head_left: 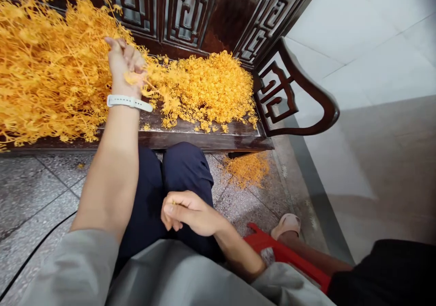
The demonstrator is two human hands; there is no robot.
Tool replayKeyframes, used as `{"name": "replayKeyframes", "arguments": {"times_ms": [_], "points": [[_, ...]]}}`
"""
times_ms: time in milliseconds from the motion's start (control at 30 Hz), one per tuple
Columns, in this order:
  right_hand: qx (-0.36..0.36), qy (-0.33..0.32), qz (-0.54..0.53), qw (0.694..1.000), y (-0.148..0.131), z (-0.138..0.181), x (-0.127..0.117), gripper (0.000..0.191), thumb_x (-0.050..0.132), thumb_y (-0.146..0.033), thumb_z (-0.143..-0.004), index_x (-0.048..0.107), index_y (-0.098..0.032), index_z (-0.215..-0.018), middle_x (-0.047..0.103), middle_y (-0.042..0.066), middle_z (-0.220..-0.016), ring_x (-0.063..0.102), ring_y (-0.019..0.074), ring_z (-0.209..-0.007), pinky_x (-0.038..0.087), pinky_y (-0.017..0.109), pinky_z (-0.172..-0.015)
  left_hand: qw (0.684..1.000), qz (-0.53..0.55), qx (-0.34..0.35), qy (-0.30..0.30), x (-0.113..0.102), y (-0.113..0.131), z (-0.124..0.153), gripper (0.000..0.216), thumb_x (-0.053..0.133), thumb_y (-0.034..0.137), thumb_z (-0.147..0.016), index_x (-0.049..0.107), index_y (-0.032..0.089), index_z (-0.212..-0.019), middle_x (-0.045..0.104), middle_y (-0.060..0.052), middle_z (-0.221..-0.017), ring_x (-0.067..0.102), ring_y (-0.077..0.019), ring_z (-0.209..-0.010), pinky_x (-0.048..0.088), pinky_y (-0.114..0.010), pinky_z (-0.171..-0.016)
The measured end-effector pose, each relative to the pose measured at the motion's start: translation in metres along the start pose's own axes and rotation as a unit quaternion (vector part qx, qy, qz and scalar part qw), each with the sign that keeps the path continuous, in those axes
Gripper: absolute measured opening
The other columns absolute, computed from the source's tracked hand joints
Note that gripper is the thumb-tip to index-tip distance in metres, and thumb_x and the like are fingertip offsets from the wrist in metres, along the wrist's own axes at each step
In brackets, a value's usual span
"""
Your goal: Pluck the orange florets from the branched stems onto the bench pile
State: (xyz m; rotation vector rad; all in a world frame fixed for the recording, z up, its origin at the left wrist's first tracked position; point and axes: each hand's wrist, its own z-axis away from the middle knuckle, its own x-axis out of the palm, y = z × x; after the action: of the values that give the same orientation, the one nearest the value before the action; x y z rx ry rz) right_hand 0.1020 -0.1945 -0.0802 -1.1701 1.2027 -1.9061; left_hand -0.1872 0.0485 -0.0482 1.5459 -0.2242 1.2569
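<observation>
My left hand (126,62), with a white wristband (129,102) at its wrist, reaches over the bench with the palm turned up and the fingers curled. Yellow flower sprigs (139,77) show at its palm; the fingers look closed on them, though partly blurred. Left of it rises a big heap of long-stemmed yellow flowers (51,69). To its right lies a lower pile of yellow flower heads (214,85). My right hand (190,213) is closed above my lap, and a tiny yellowish bit peeks out between thumb and fingers; the rest of it is hidden.
The dark carved wooden bench (204,138) has a curved armrest (327,110) at its right end. Orange stem scraps (248,169) lie on the tiled floor below. At lower right are a red plastic stool (289,253) and another person's foot in a pale shoe (288,224). A black cable (34,251) runs at left.
</observation>
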Motion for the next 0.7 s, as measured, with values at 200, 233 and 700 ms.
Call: {"name": "replayKeyframes", "arguments": {"times_ms": [200,233,700], "points": [[-0.111,-0.036,0.123,0.986,-0.071,-0.011,-0.073,0.030,0.065,-0.048,-0.108,0.075,-0.022,-0.099,0.060,-0.002,-0.069,0.051,0.0099,-0.057,0.044,0.024,-0.055,0.995,0.029,-0.059,-0.076,0.010,-0.008,0.031,0.053,0.038,0.055,-0.120,0.042,0.027,-0.076,0.015,0.005,-0.060,0.004,-0.0168,-0.054,0.007,-0.031,-0.045],[-0.158,0.046,0.091,0.982,-0.080,-0.022,-0.095,0.037,0.066,-0.058,-0.105,0.074,-0.022,-0.100,0.060,-0.002,-0.069,0.050,0.0103,-0.056,0.044,0.025,-0.055,0.992,0.030,-0.080,-0.090,0.014,-0.011,0.036,0.053,0.040,0.055,-0.120,0.043,0.026,-0.076,0.015,0.006,-0.059,0.003,-0.0154,-0.053,0.006,-0.030,-0.045],[-0.201,0.384,0.016,0.901,-0.069,-0.155,-0.118,0.058,0.084,-0.075,-0.081,0.060,-0.023,-0.086,0.065,0.000,-0.083,0.059,0.0136,-0.074,0.051,0.029,-0.068,0.963,-0.038,-0.215,-0.156,0.043,-0.032,0.073,0.051,0.053,0.058,-0.115,0.058,0.022,-0.079,0.026,0.007,-0.048,0.013,-0.0070,-0.034,0.007,-0.020,-0.035]]}}
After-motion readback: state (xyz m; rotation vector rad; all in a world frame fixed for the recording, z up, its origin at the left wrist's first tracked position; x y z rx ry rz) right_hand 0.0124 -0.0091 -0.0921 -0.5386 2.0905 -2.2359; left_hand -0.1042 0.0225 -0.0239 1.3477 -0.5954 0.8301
